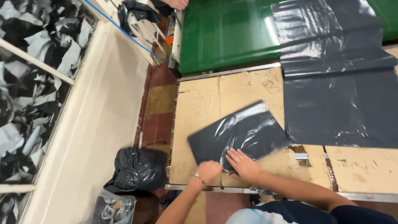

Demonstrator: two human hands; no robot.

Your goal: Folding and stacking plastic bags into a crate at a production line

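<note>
A folded dark grey plastic bag (240, 132) lies tilted on the cardboard-covered worktable (199, 108). My left hand (208, 171) is closed at the bag's near edge, pinching the plastic. My right hand (242, 163) lies flat with fingers spread on the bag's near corner, pressing it down. A long strip of the same dark plastic film (340, 108) stretches over the table's right side, apart from the folded bag.
A green conveyor belt (228, 33) runs at the table's far end, with film (327, 29) draped on it. A stuffed black bag (139, 170) sits on the floor at the left. Plastic scraps (29, 83) fill a bin far left. Another person's hand (177, 4) shows at the top.
</note>
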